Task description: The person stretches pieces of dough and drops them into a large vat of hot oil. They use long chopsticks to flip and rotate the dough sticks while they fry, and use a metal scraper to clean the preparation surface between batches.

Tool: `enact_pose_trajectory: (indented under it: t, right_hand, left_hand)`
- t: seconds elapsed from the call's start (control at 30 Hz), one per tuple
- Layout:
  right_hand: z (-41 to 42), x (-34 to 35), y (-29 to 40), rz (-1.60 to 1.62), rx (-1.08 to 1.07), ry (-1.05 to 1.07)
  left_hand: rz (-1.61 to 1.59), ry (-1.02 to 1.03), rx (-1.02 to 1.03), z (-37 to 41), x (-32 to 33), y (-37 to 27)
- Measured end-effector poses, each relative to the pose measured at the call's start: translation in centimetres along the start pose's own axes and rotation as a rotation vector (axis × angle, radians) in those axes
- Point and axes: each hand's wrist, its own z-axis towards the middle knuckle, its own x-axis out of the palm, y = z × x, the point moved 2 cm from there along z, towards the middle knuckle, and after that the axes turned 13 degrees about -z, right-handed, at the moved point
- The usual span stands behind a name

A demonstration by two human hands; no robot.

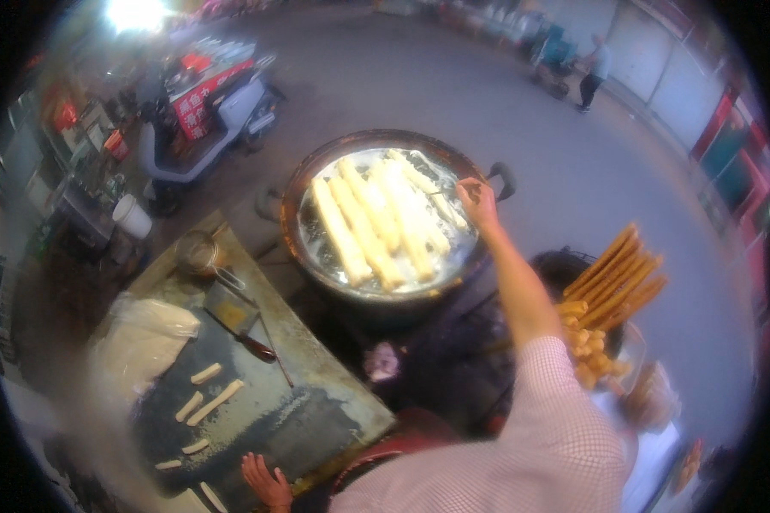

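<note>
Several pale dough sticks (385,221) float side by side in bubbling oil inside a large wok (293,256). My right hand (478,197) is at the wok's right rim, near its handle, with fingers bent together over the oil; a thin dark tool seems to run from the fingers to the rightmost dough stick (417,174), but it is blurred. At the bottom, my left hand (266,479) rests with fingers spread at the edge of the floured work board (321,410). Small dough strips (215,403) lie on that board, left of the hand and above it.
On the board are a wire strainer (197,253), a wide-bladed scraper or cleaver (231,313), a thin rod (276,349) and dough under plastic (144,346). Browned fried dough sticks (616,279) stand at right. Beyond are a parked scooter (199,160), a white bucket (131,217) and a person with a cart (593,74).
</note>
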Motion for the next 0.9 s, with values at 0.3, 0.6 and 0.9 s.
enact_pose_trajectory:
  t: [0.3, 0.6, 0.9]
  right_hand:
    - [-2.8, 0.3, 3.7, 0.070, -0.139, 0.041]
    - [-4.3, 0.5, 5.4, 0.126, -0.118, 0.014]
    - [-4.3, 0.6, 6.9, 0.089, -0.030, -0.038]
  left_hand:
    - [-0.033, -0.267, 0.135, -0.2, 0.9, 1.1]
    - [-0.056, 0.023, -0.087, -1.7, 1.9, 3.4]
    - [0.001, -0.083, 0.080, -3.0, 4.8, 6.6]
